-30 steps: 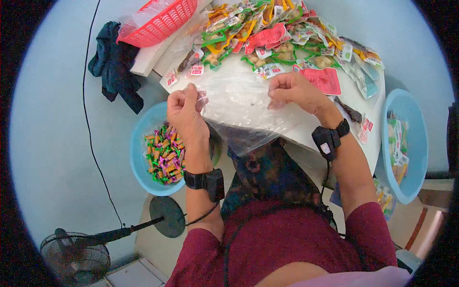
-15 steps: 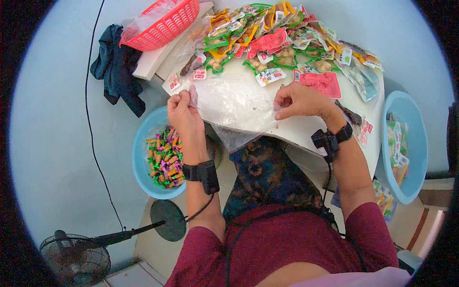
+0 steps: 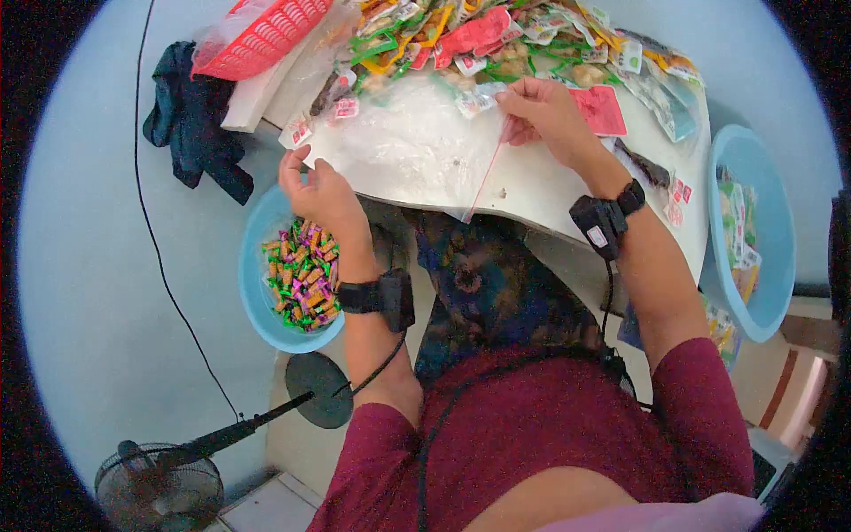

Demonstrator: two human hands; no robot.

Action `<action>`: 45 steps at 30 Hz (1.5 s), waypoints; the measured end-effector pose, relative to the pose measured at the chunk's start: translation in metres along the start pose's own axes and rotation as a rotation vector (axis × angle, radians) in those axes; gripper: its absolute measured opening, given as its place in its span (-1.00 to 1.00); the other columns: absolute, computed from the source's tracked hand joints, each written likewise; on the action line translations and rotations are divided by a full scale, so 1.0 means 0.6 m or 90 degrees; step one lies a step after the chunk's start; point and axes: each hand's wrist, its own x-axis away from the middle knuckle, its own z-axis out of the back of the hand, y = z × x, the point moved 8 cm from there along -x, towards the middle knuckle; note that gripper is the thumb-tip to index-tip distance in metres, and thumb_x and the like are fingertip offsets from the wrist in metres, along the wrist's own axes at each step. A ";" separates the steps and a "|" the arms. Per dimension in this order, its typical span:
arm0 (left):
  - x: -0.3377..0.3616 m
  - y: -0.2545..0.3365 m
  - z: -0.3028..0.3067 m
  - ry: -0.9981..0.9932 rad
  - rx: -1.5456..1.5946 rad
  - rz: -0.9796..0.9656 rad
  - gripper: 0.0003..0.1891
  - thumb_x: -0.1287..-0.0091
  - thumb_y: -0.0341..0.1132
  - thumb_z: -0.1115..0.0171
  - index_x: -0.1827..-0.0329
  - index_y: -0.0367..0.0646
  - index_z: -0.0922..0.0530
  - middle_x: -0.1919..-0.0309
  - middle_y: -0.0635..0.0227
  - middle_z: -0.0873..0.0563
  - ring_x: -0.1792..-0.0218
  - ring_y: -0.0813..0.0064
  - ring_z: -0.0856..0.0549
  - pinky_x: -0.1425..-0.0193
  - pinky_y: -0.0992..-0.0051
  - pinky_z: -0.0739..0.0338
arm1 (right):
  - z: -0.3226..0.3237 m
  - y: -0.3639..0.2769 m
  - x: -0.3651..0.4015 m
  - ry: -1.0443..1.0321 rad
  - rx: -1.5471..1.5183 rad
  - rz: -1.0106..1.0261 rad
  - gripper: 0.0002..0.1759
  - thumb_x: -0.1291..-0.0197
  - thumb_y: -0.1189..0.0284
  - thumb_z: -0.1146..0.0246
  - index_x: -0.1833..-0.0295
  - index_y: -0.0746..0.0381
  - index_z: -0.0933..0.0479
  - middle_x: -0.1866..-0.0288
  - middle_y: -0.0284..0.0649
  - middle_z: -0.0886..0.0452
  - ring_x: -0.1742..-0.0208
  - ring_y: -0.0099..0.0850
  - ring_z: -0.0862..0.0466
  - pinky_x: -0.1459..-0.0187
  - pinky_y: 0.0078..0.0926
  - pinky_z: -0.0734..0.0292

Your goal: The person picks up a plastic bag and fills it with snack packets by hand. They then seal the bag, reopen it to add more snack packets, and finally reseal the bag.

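Observation:
A clear plastic bag (image 3: 417,146) with a thin red line along one edge lies across the front of the white table (image 3: 567,208). My right hand (image 3: 545,120) pinches the bag's upper right corner. Left of the bag, my left hand (image 3: 321,191) is off the plastic, its thumb and fingers apart with nothing between them. Beyond the bag is a heap of colourful food packets (image 3: 510,62), with a pink packet (image 3: 596,110) just past my right hand.
A blue basin (image 3: 251,266) of small wrapped sweets stands at lower left. Another blue basin (image 3: 771,297) with packets is at right. A red basket (image 3: 266,44) and dark cloth (image 3: 199,115) are upper left; a fan (image 3: 160,488) stands lower left.
My left hand has let go of the bag and moved left, its fingers parting. My right hand has moved up, and the bag has turned so its red-lined edge shows. The camera view has shifted.

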 end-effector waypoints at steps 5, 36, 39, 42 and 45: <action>0.105 0.151 -0.059 -0.226 -0.026 -0.253 -0.73 -0.13 -0.45 -0.33 0.10 -0.21 -0.55 0.10 0.11 -0.63 0.03 0.14 -0.58 -0.01 0.30 -0.47 | 0.008 0.017 -0.003 0.035 0.013 -0.033 -0.68 -0.23 0.17 -0.31 0.42 0.18 -0.53 0.54 -0.35 -0.60 0.58 -0.56 -0.64 0.54 -0.65 -0.55; 0.142 0.252 -0.097 -0.233 -0.166 -0.409 -0.92 -0.22 -0.40 -0.35 0.29 -0.16 -0.62 0.48 0.26 -0.60 0.51 0.31 -0.60 0.45 0.38 -0.48 | -0.050 -0.029 0.015 0.026 0.413 0.275 -0.59 0.04 0.29 -0.33 0.15 0.35 -0.47 0.38 0.02 -0.59 0.35 -0.12 -0.64 0.29 -0.25 -0.52; 0.167 0.236 -0.109 -0.272 -0.200 -0.397 -0.92 -0.23 -0.41 -0.31 0.26 -0.11 -0.59 0.48 0.29 -0.54 0.48 0.24 -0.59 0.47 0.31 -0.47 | -0.036 -0.040 0.022 0.116 0.348 0.253 -0.59 0.00 0.31 -0.34 0.09 0.32 -0.49 0.35 0.01 -0.61 0.33 -0.14 -0.65 0.28 -0.25 -0.52; 0.180 0.229 -0.109 -0.285 -0.215 -0.412 -0.93 -0.23 -0.40 -0.31 0.26 -0.11 -0.59 0.49 0.30 -0.52 0.48 0.24 -0.58 0.47 0.31 -0.47 | -0.032 -0.038 0.020 0.172 0.331 0.274 -0.62 -0.04 0.34 -0.34 0.06 0.32 -0.51 0.33 0.02 -0.62 0.34 -0.13 -0.66 0.27 -0.26 -0.54; 0.174 0.223 -0.101 -0.279 -0.258 -0.397 -0.93 -0.24 -0.41 -0.30 0.25 -0.09 -0.59 0.49 0.31 -0.52 0.47 0.25 -0.58 0.47 0.31 -0.47 | -0.042 -0.036 0.017 0.109 0.409 0.298 -0.66 -0.07 0.36 -0.33 0.08 0.33 -0.54 0.28 0.03 -0.64 0.31 -0.13 -0.68 0.26 -0.26 -0.55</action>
